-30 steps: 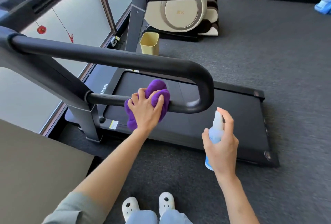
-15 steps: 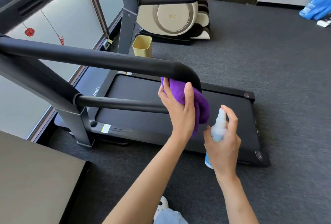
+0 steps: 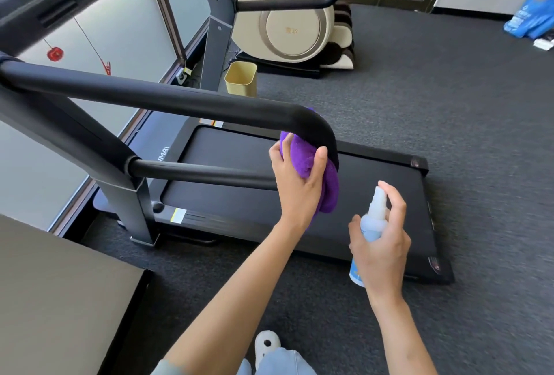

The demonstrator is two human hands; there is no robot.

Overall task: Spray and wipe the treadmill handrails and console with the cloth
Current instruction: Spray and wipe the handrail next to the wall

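Head view: cloth [image 3: 311, 165] has been slid from lower bar up onto handrail [image 3: 168, 102] bend, gripped by left hand [image 3: 299, 185]; spray bottle [image 3: 371, 224] kept clasped in right hand [image 3: 383, 251], so the bend is likely being wiped now.

Open carpet [image 3: 449, 111] lies right of the treadmill deck [image 3: 374, 218], while the upper handrail [image 3: 168, 102], lower bar [image 3: 204, 175] and upright post [image 3: 132, 203] crowd the left.

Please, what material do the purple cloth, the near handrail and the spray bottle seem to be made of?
Purple cloth: soft, fuzzy pile, probably microfibre or terry.
Near handrail: matte black with dull highlights, likely a foam or rubber sleeve over a tube; the core is hidden.
Spray bottle: translucent pale blue with a whitish nozzle, apparently plastic.
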